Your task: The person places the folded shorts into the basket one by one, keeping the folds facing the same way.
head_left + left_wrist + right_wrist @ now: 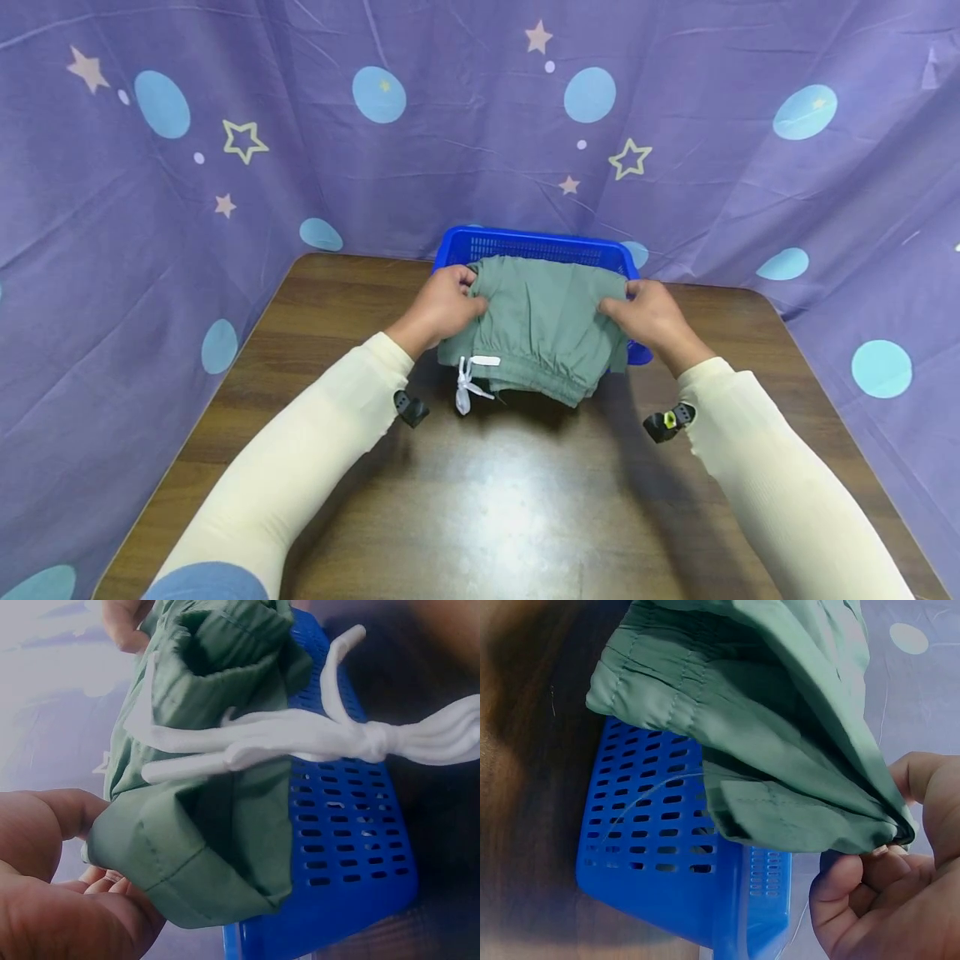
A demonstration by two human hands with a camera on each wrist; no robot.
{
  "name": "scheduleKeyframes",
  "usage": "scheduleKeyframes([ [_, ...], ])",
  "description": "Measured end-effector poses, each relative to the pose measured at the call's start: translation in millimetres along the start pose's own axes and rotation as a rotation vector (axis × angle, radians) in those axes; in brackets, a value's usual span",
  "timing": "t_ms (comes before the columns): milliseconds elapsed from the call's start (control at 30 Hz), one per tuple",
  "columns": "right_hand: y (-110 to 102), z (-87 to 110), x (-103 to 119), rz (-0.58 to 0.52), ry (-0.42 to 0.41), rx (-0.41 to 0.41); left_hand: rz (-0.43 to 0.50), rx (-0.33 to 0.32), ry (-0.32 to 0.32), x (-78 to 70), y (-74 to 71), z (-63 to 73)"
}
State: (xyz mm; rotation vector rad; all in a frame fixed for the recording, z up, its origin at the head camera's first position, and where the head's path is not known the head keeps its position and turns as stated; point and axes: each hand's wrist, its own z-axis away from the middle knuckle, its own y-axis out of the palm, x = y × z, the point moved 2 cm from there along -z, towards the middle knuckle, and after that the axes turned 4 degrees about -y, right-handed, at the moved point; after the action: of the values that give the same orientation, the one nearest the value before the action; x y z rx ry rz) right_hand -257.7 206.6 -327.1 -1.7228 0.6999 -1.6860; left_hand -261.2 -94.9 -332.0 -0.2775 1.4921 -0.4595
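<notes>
Green drawstring shorts (543,312), folded over, hang between both hands above a blue plastic basket (637,353). My left hand (448,305) pinches their left edge between thumb and fingers; the left wrist view shows the folded cloth (202,877) in that grip. On the opposite edge my right hand (651,315) pinches the fabric, and in the right wrist view the layers gather at the fingertips (840,874). The elastic waistband (536,377) faces me, with a white drawstring (463,387) tied and dangling at its left. Most of the basket's inside is hidden by the shorts.
The basket stands near the back edge of a brown wooden table (495,500). Behind it hangs a purple curtain (480,150) with stars and blue ovals. Small black wrist cameras stick out below each sleeve.
</notes>
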Motion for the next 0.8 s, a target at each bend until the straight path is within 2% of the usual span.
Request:
scheduleKeyframes([
  [267,0.3,-11.3,1.4,-0.019,0.003,-0.044,0.0,-0.017,0.001,-1.8,-0.9,-11.6],
  [600,1.1,-24.0,3.7,-0.023,0.013,-0.088,-0.094,-0.054,0.005,-10.0,-4.4,-27.0],
  [800,2.7,-31.0,4.3,-0.046,0.008,-0.118,-0.114,-0.068,-0.008,-10.9,-4.7,-32.8],
])
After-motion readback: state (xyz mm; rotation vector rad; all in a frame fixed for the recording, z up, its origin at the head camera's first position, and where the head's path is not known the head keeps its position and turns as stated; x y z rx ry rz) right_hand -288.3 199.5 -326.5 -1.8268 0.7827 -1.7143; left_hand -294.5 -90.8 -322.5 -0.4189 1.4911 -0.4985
